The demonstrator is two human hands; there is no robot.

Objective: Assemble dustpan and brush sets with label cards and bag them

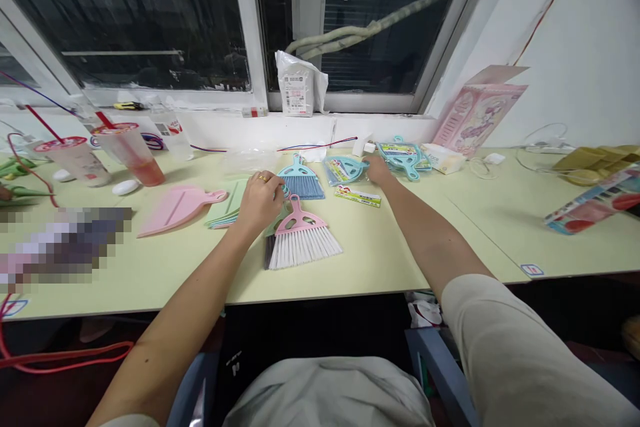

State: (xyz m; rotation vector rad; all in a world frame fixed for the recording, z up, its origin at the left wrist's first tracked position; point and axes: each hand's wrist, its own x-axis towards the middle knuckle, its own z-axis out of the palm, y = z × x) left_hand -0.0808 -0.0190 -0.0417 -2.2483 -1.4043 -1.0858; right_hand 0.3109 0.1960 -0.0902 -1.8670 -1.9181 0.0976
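Two separate brushes stand out on the tabletop (370,260): one blue brush (302,180) and one pink brush (306,233) with white bristles, the latter overlapping dark bristles whose handle is mostly covered. One pink dustpan (180,208) lies left of stacked green and blue dustpans (226,205), too overlapped to count. The left hand (261,199) curls, nearly closed, over their handle end; its grip is unclear. The right hand (378,170) touches one bagged blue set (344,169), its fingers largely hidden, so its opening cannot be told. Two cups (131,153) hold red straws.
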